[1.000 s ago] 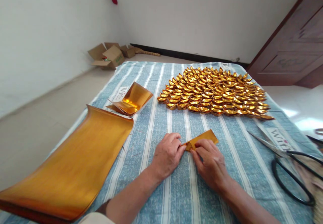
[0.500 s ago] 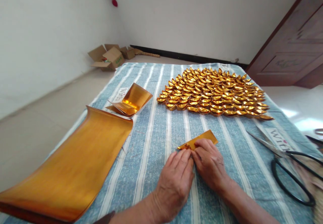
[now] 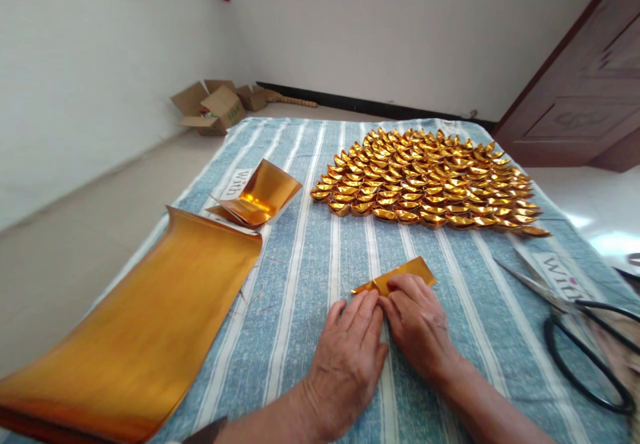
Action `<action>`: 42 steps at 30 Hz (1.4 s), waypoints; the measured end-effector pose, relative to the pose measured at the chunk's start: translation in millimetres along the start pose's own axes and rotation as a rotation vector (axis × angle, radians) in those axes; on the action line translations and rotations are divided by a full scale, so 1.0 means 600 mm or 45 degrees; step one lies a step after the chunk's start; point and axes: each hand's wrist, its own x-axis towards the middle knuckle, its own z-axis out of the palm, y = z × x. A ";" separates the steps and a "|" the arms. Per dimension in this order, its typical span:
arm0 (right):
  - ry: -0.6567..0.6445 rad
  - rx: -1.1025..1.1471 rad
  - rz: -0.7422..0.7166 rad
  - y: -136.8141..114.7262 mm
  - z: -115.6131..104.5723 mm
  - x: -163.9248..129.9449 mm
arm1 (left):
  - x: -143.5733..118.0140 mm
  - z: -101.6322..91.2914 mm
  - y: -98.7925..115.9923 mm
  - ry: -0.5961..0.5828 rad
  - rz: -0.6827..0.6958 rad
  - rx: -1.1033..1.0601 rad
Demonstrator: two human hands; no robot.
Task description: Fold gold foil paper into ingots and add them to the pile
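A folded strip of gold foil paper lies slantwise on the striped cloth, under my fingertips. My left hand presses its fingers, held together, on the near left part of the strip. Against the same near edge, my right hand pinches the paper, its fingers curled and thumb close to the left fingertips. The fold between the hands is partly covered by the fingers. Beyond them stand many small gold paper ingots, packed in rows.
On the left lies a long stack of gold foil sheets, with smaller cut gold pieces behind it. Large black-handled scissors rest at the right. The blue striped cloth covers the table. An open cardboard box sits on the floor.
My left fingertips have shifted slightly on the foil strip, and a small crinkled bit near them is now pressed or covered. Both hands stay on the paper; the view has tilted slightly.
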 end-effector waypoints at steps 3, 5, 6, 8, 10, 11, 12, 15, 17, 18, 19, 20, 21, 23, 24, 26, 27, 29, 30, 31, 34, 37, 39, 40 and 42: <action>0.001 0.003 0.003 -0.001 0.000 0.000 | 0.002 0.000 -0.001 -0.006 -0.010 -0.026; -0.003 0.006 0.001 -0.001 -0.001 0.001 | 0.003 0.000 -0.001 -0.022 -0.020 -0.046; -0.005 0.009 0.000 -0.001 -0.001 0.001 | 0.003 0.000 -0.001 -0.030 -0.026 -0.054; -0.010 0.014 0.002 -0.001 -0.001 0.001 | 0.004 0.000 -0.001 -0.042 -0.039 -0.068; -0.014 0.017 0.007 -0.002 -0.002 0.002 | 0.004 0.001 -0.001 -0.049 -0.045 -0.083; -0.018 0.017 0.007 -0.002 -0.002 0.002 | 0.003 0.001 -0.001 -0.051 -0.048 -0.088; -0.019 0.016 0.006 -0.002 -0.002 0.002 | 0.003 0.001 -0.001 -0.053 -0.050 -0.092; -0.020 0.007 -0.001 -0.002 -0.003 0.003 | 0.003 0.001 -0.001 -0.064 -0.057 -0.100; -0.019 -0.001 -0.004 -0.002 -0.002 0.003 | 0.004 0.001 -0.001 -0.073 -0.059 -0.106; -0.018 -0.003 -0.003 -0.002 -0.002 0.003 | 0.005 0.001 -0.002 -0.075 -0.058 -0.110; -0.019 -0.004 -0.003 -0.002 -0.002 0.003 | 0.005 0.000 -0.002 -0.076 -0.059 -0.113; -0.021 -0.005 -0.002 -0.002 -0.002 0.003 | 0.006 0.000 -0.002 -0.079 -0.061 -0.117; -0.023 -0.005 -0.002 -0.002 -0.002 0.003 | 0.007 -0.001 -0.001 -0.085 -0.066 -0.120; -0.029 -0.006 -0.001 -0.003 -0.003 0.003 | 0.008 -0.002 0.000 -0.099 -0.079 -0.128; -0.030 -0.005 0.001 -0.004 -0.003 0.003 | 0.008 -0.003 0.000 -0.105 -0.085 -0.130; -0.028 -0.005 0.004 -0.005 -0.004 0.003 | 0.009 -0.003 0.001 -0.110 -0.090 -0.132; -0.026 -0.006 0.004 -0.005 -0.004 0.003 | 0.009 -0.004 0.001 -0.111 -0.090 -0.134; -0.028 -0.011 -0.003 -0.005 -0.004 0.004 | 0.008 -0.004 0.001 -0.118 -0.096 -0.139; -0.027 -0.015 -0.008 -0.005 -0.004 0.004 | 0.007 -0.003 0.001 -0.124 -0.099 -0.142; -0.027 -0.018 -0.014 -0.005 -0.004 0.004 | 0.007 -0.003 0.001 -0.130 -0.102 -0.144; -0.021 -0.031 -0.023 -0.004 -0.003 0.003 | 0.005 -0.003 0.001 -0.149 -0.110 -0.144; -0.023 -0.041 -0.026 -0.004 -0.003 0.003 | 0.006 -0.003 0.001 -0.167 -0.115 -0.148; -0.025 -0.042 -0.024 -0.004 -0.003 0.003 | 0.007 -0.004 0.001 -0.174 -0.116 -0.152; -0.023 -0.042 -0.023 -0.004 -0.003 0.003 | 0.007 -0.004 0.001 -0.175 -0.116 -0.154; -0.024 -0.042 -0.024 -0.004 -0.003 0.003 | 0.007 -0.004 0.001 -0.173 -0.116 -0.156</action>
